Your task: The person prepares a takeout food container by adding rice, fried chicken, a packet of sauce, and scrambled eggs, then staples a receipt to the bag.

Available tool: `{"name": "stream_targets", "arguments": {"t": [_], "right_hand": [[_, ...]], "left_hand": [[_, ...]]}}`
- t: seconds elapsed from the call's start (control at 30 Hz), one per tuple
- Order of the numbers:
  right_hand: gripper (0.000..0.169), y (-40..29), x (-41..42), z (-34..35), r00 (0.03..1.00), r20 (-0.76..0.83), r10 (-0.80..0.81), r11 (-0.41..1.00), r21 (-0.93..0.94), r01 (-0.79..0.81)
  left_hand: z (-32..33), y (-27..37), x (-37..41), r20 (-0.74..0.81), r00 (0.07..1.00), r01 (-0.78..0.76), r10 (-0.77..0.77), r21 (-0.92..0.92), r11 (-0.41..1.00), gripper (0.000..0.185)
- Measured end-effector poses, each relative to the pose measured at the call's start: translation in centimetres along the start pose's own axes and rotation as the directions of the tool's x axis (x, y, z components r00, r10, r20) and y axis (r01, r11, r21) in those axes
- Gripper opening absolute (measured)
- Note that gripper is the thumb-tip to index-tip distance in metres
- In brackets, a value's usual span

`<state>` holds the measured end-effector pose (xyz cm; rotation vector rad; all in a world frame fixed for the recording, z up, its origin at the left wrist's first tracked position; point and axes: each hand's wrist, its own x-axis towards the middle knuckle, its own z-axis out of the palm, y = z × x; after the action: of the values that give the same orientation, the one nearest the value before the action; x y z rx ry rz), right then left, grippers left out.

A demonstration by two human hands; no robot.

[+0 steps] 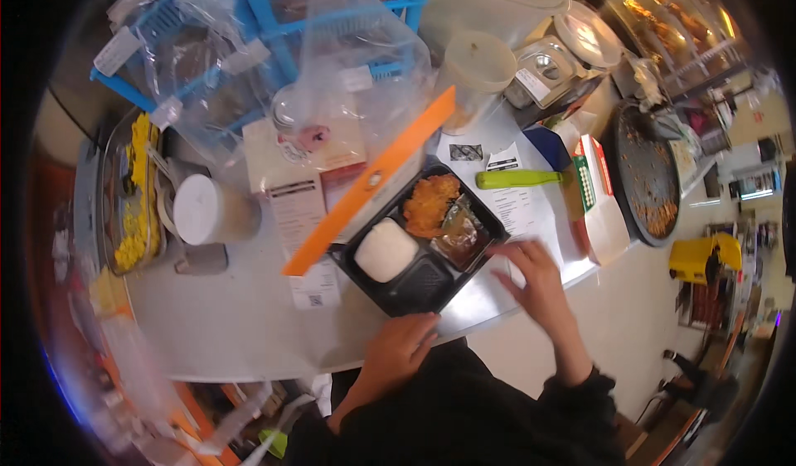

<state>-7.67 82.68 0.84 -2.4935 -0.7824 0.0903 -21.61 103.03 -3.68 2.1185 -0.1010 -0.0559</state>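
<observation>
A black compartment meal tray [429, 282] lies at an angle on the metal table. It holds a piece of fried chicken [430, 205], a rounded white portion that looks like rice [385, 249] and a clear sachet of brown sauce [461, 237]; its near compartment is bare. An orange-edged lid [373, 180] stands raised along the tray's far left side. My left hand [401, 345] is at the tray's near corner, fingers together; its grip is hidden. At the right corner, beside the sachet, my right hand [536, 279] is blurred, thumb and fingers apart.
Printed slips [303, 217] lie left of the tray. A lime-green tool or marker [519, 179] lies beyond it. Around these are a white-lidded tub [202, 210], a glass dish of yellow food [137, 202], blue baskets [273, 27], an open carton [597, 198] and a round dark pan [643, 174].
</observation>
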Motion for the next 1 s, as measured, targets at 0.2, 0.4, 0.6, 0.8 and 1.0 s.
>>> {"name": "stream_targets", "arguments": {"t": [0.2, 0.4, 0.6, 0.8, 1.0], "right_hand": [[0.040, -0.2, 3.5, 2.8, 0.988, 0.146, -0.045, 0.908, -0.406, 0.101], [0.016, 1.0, 4.7, 5.5, 0.989, 0.119, -0.088, 0.871, -0.473, 0.134], [0.018, 1.3, 5.9, 4.1, 0.984, 0.056, -0.172, 0.980, -0.094, 0.177], [0.026, 2.1, 2.8, -3.7, 0.960, -0.272, 0.070, 0.991, 0.128, -0.036], [0.016, 6.0, -8.9, 2.0, 0.748, -0.408, 0.524, 0.852, 0.246, -0.462]], "left_hand": [[-7.8, -2.8, -3.9, 0.083, 0.990, -0.119, 0.113, 0.071, 0.990, 0.024], [-9.7, -1.4, -2.9, 0.016, 0.997, -0.076, 0.075, 0.147, 0.986, 0.022], [-7.7, 0.0, -1.9, -0.063, 0.998, 0.015, -0.003, 0.190, 0.982, 0.021], [-3.5, 1.2, -0.3, 0.074, 0.997, -0.035, 0.021, 0.203, 0.978, 0.027], [1.3, 3.6, 6.4, 0.242, 0.966, -0.157, 0.087, 0.288, 0.945, 0.043]]}}
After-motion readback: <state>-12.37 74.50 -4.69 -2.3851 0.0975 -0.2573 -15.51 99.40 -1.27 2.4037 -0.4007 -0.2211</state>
